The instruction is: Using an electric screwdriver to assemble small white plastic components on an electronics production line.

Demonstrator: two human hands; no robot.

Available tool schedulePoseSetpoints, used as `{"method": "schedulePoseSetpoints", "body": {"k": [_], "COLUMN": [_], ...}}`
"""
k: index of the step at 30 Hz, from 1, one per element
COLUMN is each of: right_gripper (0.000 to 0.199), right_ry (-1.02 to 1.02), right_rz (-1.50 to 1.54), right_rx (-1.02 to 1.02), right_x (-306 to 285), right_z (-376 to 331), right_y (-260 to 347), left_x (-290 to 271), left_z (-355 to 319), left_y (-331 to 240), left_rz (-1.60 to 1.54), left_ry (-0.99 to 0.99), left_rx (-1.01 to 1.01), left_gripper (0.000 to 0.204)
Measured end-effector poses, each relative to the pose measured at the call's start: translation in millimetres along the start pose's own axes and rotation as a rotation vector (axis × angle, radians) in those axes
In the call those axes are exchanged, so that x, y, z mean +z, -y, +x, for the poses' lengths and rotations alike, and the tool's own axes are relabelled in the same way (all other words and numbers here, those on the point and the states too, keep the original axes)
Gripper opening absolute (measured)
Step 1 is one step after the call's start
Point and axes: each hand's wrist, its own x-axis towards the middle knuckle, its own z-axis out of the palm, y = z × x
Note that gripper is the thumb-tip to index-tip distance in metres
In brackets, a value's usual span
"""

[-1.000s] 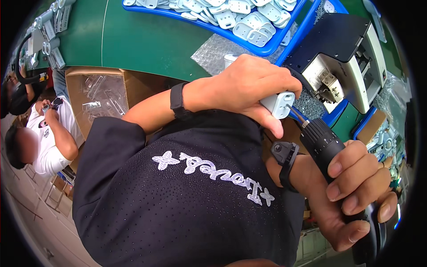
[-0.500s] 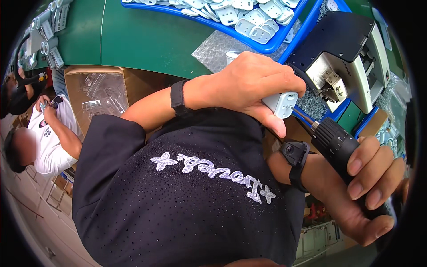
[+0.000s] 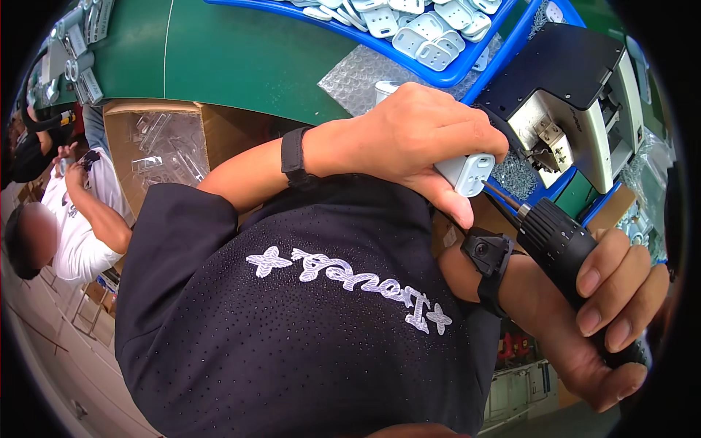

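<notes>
My left hand (image 3: 412, 135) is closed around a white plastic housing (image 3: 472, 177), and its end face with small holes points toward my right side. My right hand (image 3: 610, 321) grips a black electric screwdriver (image 3: 556, 237), its fingers wrapped round the body. The thin bit of the screwdriver reaches the housing's end face at one of the holes; whether a screw sits under the tip is too small to tell. Most of the housing is hidden inside my left palm. Just behind my left hand, another white piece (image 3: 385, 89) shows in part on bubble wrap (image 3: 358, 77).
A blue tray (image 3: 456, 77) heaped with white plates stands on the green table (image 3: 241, 58). To the right is a black-and-white screw feeder (image 3: 562, 66) above a blue bin of screws (image 3: 515, 179). A cardboard box (image 3: 117, 157) holds clear plastic parts. A person in white (image 3: 87, 233) works at left.
The view has shifted slightly. Both hands keep their grips, and the screwdriver bit stays against the housing's end face. The person at left has moved their hands a little.
</notes>
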Motion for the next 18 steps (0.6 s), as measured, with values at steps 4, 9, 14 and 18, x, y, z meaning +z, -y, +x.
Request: {"method": "schedulePoseSetpoints", "body": {"k": [4,9,14,18], "right_gripper": [0.038,0.038,0.038,0.037], "right_ry": [-0.003,-0.005,-0.027,-0.070], "right_rz": [-0.023,-0.048,-0.055,-0.051], "right_rx": [-0.025,-0.052,-0.074,-0.099], "right_x": [0.3,1.1,-0.2,-1.5], "right_z": [1.2,3.9,3.5,1.1], "right_y": [0.0,-0.7,-2.6,-4.1], "left_x": [1.3,0.6,3.6,2.4], "left_z": [-0.4,-0.4,-1.5,-0.5], "left_y": [0.7,2.2,1.8,1.0], "left_rz": [0.004,0.004,-0.002,0.005], "left_ry": [-0.007,-0.014,-0.031,-0.009], "left_rx": [0.004,0.019,0.025,0.027], "left_gripper": [0.070,0.069,0.069,0.066]}}
